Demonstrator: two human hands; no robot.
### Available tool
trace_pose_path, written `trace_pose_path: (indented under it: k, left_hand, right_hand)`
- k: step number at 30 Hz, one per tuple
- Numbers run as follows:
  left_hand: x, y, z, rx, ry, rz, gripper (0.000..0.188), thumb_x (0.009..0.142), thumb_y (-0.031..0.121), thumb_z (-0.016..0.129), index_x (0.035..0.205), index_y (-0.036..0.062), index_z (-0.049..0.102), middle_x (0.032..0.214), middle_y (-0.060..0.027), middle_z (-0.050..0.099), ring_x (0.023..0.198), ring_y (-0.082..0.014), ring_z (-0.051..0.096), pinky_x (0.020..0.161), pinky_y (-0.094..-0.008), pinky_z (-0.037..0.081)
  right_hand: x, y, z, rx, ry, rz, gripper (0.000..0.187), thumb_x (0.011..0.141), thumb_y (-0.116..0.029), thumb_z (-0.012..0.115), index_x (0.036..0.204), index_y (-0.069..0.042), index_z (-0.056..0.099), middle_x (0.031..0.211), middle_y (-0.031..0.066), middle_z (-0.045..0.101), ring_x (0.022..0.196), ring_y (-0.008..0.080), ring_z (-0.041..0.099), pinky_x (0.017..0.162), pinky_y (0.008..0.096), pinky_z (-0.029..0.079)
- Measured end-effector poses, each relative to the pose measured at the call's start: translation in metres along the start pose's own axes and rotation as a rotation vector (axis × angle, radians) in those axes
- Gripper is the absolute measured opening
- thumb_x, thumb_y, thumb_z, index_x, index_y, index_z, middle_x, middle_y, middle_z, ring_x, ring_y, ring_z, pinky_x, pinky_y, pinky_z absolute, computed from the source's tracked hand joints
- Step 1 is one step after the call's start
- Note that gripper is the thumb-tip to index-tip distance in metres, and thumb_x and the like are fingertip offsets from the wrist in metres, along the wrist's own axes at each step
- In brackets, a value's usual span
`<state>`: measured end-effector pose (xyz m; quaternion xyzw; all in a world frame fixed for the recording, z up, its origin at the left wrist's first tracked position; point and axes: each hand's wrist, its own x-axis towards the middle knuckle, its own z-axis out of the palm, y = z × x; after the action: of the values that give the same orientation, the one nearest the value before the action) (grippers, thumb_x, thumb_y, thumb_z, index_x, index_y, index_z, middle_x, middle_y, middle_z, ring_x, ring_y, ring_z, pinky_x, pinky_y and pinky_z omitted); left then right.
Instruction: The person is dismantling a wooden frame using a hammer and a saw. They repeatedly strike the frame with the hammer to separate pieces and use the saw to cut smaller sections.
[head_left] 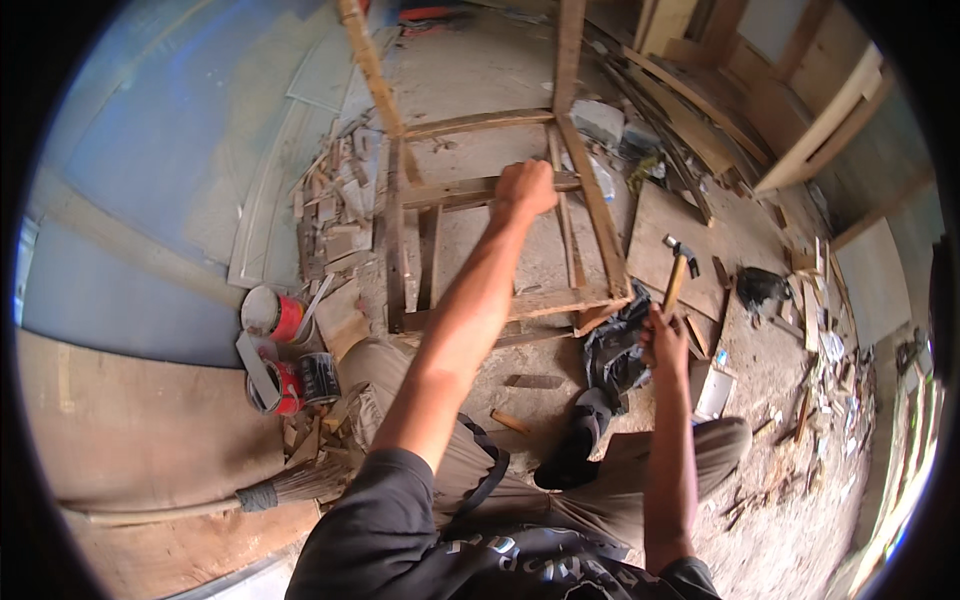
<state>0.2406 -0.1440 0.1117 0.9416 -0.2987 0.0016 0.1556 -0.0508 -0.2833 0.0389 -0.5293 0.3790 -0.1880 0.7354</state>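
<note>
The floor (520, 60) is bare concrete, dusty and littered with offcuts. A wooden frame (500, 190) of rough slats lies on it in front of the seated person, with a flat board (665, 250) just to its right and a black plastic bag (612, 345) at its near right corner. Scrap wood (335, 215) is heaped along its left side. Three paint cans (285, 350) stand near the person's left knee, and a broom (290, 485) lies beside them.

The left hand (525, 188) is closed in a full grip around a middle crossbar of the frame. The right hand (665, 340) is wrapped around the handle of a claw hammer (680, 265), raised with its head above the board and well apart from the frame.

Risks, as judged from this position: the left hand sits on the same frame the hammer would strike, so a glancing blow could land on the fingers. The slats look thin and split; a heavy strike could crack one. The loose offcuts underfoot could shift the frame mid-swing.
</note>
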Motion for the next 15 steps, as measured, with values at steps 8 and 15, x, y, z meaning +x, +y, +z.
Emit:
trace_pose_path:
  k: [8,15]
  left_hand:
    - [-0.067,-0.025,-0.055,-0.037,0.218,-0.008,0.024,0.071,0.024,0.067,0.086,0.0047,0.068,0.086,-0.0237,0.066,0.085,-0.0408,0.065,0.072,-0.0474,0.052]
    - [-0.154,-0.064,-0.090,-0.051,0.558,0.053,0.020,0.068,0.023,0.073,0.071,0.0064,0.061,0.067,-0.0167,0.063,0.066,-0.0396,0.063,0.057,-0.0458,0.049]
  right_hand:
    - [-0.090,0.072,0.001,0.497,-0.064,0.263,0.031,0.095,-0.015,0.054,0.118,-0.005,0.036,0.108,0.0172,0.056,0.101,0.0347,0.063,0.078,0.0504,0.058]
    - [-0.099,0.071,0.047,0.431,-0.279,0.340,0.033,0.097,-0.022,0.053,0.118,-0.001,0.040,0.111,0.0137,0.052,0.102,0.0316,0.060,0.078,0.0490,0.058]
